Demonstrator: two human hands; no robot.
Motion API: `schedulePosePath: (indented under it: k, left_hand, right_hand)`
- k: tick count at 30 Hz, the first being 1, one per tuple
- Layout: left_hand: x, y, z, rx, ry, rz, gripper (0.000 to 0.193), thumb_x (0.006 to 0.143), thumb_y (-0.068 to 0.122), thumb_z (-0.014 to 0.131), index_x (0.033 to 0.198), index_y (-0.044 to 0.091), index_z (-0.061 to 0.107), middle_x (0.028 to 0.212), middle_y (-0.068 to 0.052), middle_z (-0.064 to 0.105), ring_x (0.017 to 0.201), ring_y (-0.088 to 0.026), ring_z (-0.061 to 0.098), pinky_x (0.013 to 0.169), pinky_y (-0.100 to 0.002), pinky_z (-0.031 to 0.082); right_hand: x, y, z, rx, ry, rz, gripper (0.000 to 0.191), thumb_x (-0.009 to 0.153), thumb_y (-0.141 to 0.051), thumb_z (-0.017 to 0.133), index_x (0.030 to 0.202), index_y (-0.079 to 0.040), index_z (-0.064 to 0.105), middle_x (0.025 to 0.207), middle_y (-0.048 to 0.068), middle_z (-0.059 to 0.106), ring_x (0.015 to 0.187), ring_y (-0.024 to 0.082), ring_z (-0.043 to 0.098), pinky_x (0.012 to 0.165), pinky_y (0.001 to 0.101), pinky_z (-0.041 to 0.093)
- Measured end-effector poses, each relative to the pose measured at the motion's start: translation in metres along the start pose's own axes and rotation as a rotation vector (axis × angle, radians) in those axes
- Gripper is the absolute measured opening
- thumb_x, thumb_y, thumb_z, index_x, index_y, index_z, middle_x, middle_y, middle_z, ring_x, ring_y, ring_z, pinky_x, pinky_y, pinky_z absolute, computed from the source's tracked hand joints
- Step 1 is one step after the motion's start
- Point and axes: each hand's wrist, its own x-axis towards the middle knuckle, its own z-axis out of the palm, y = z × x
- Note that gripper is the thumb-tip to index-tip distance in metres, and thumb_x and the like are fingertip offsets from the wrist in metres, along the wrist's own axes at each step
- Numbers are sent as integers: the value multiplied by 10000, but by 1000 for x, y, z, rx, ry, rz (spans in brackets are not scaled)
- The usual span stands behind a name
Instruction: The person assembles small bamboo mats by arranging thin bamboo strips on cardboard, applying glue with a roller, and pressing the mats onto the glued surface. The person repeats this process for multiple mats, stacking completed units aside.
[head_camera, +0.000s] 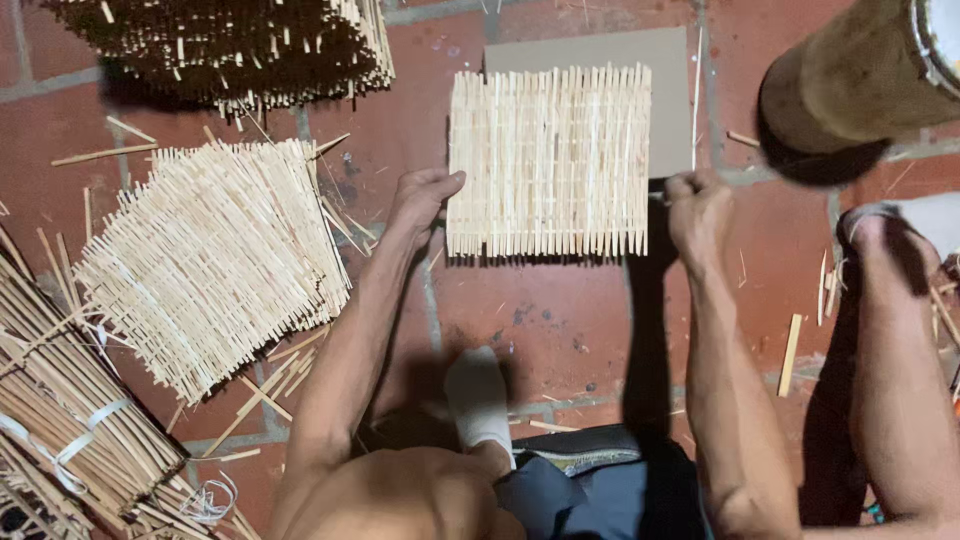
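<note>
Dark mat pile (230, 45): top cut off by the edge.
Stick bundle (70, 420): runs off the left side.
Brown board (640, 60): mostly hidden under the woven mat (548, 160).

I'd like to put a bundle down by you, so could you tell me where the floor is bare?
Bare tile lies below the woven mat, between the left hand and right hand, down to the white-socked foot. The left is crowded: stacked mats, tied stick bundles.
</note>
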Motion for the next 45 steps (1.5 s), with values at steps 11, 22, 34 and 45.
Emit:
schedulePosePath:
  k: [11, 22, 34, 45]
  left_hand:
    - [-13, -15, -26, -217, -186, -78, 267, 952, 108, 676, 1181, -30, 673, 1054, -112, 724, 912, -181, 737, 804, -306, 642]
    - [-96, 20, 24, -354, -503, -50, 319, 907, 71, 708, 1196, -59, 666, 1113, -147, 747, 995, -226, 742, 950, -402, 613]
    - [-197, 98, 117, 6, -819, 171, 402, 862, 14, 780, 1244, -55, 676, 1111, -93, 735, 966, -145, 711, 879, -315, 607]
    - [-223, 114, 154, -171, -847, -46, 245, 897, 62, 775, 1091, -39, 663, 957, -99, 724, 804, -170, 729, 703, -349, 652]
  right_hand:
    - [-54, -10, -28, 704, -289, 211, 234, 926, -122, 744, 1095, 39, 726, 939, 61, 725, 808, 126, 669, 743, 310, 577]
    - [-134, -4, -137, 627, -223, -45, 204, 954, -102, 753, 1066, 67, 765, 885, 94, 719, 778, 157, 608, 724, 314, 487]
    - [-147, 131, -111, 1187, -241, 231, 162, 959, -78, 711, 1075, 35, 714, 1064, 167, 734, 942, 242, 722, 890, 403, 592]
    - [-147, 169, -100, 1251, -398, 306, 274, 966, -88, 663, 1173, 90, 679, 1127, 194, 740, 973, 250, 732, 922, 384, 579]
